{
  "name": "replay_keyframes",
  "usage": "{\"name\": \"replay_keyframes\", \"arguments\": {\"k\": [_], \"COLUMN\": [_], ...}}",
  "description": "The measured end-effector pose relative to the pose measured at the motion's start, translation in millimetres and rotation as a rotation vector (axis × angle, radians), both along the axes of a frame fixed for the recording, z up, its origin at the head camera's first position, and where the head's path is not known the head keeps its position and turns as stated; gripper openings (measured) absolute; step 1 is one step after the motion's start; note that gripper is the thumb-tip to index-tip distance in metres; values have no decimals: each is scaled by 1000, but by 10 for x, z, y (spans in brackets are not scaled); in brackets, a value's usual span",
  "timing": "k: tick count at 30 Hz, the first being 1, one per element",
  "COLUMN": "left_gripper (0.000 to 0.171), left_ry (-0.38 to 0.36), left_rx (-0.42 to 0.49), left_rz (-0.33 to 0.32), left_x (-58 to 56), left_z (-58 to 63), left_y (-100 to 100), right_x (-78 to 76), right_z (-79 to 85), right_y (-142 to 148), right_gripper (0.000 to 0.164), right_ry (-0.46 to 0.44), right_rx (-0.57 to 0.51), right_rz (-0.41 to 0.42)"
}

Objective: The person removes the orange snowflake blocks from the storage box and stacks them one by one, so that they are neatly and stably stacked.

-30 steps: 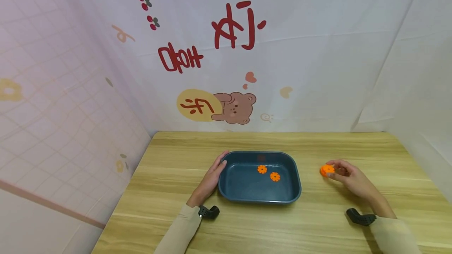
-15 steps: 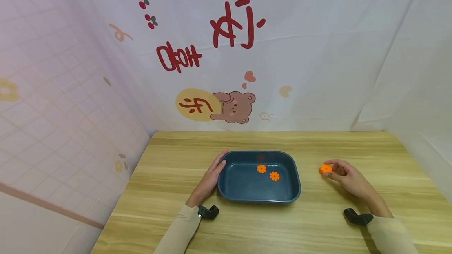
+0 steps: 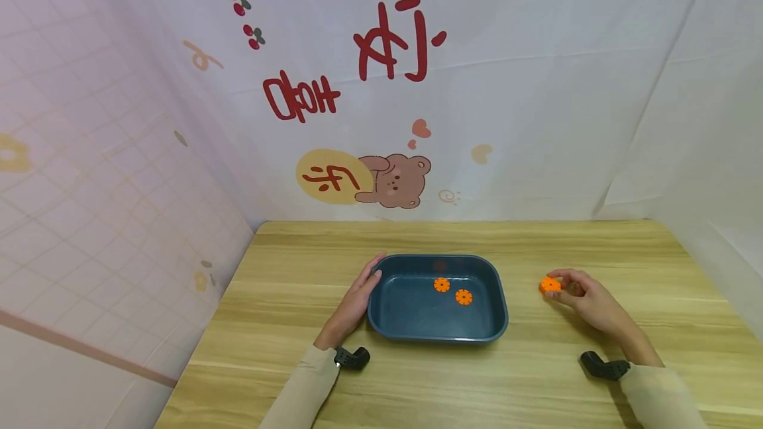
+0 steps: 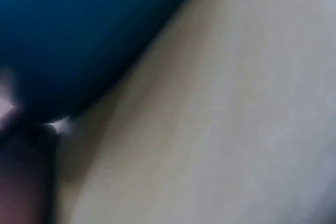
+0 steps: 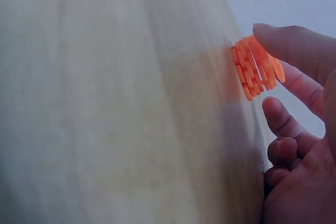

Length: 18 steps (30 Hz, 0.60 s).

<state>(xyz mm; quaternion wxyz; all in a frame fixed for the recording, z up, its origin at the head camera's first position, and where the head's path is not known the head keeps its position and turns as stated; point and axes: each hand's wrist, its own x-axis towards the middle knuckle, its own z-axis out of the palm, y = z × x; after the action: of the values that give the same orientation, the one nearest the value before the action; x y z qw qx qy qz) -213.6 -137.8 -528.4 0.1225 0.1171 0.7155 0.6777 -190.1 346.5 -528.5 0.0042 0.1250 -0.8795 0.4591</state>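
My left hand [image 3: 355,298] holds the left end of a dark blue rectangular dish [image 3: 435,332], thumb on the rim and fingers along the outer wall. In the left wrist view the dish [image 4: 89,30] is a blurred blue curve. Two flat orange notched discs, one [image 3: 442,285] behind the other [image 3: 463,297], lie apart inside it. Right of the dish, my right hand [image 3: 590,300] pinches at a short stack of orange notched discs [image 3: 550,285]. The right wrist view shows the stack [image 5: 252,69] edge-on at the tabletop, its upper discs between thumb and forefinger, the other fingers curled below.
The wood-grain table [image 3: 512,382] runs back to a white printed wall sheet [image 3: 536,85]. A second sheet [image 3: 119,151] closes off the left side. Black wrist cameras sit on both forearms, the left one [image 3: 353,358] near the dish's front corner.
My right hand has shifted very slightly left with its fingers at the disc stack. The left hand, the dish and the two discs in it stay put.
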Motion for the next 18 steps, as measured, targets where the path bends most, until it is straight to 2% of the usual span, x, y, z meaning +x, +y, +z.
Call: {"name": "replay_keyframes", "arguments": {"k": [18], "left_gripper": [55], "left_ry": [-7], "left_rx": [6], "left_rz": [-2], "left_x": [-6], "left_z": [-4], "left_y": [-4], "right_x": [-6], "right_z": [7], "right_y": [-11], "right_gripper": [33], "right_ry": [10], "right_rx": [-2], "right_rz": [11]}}
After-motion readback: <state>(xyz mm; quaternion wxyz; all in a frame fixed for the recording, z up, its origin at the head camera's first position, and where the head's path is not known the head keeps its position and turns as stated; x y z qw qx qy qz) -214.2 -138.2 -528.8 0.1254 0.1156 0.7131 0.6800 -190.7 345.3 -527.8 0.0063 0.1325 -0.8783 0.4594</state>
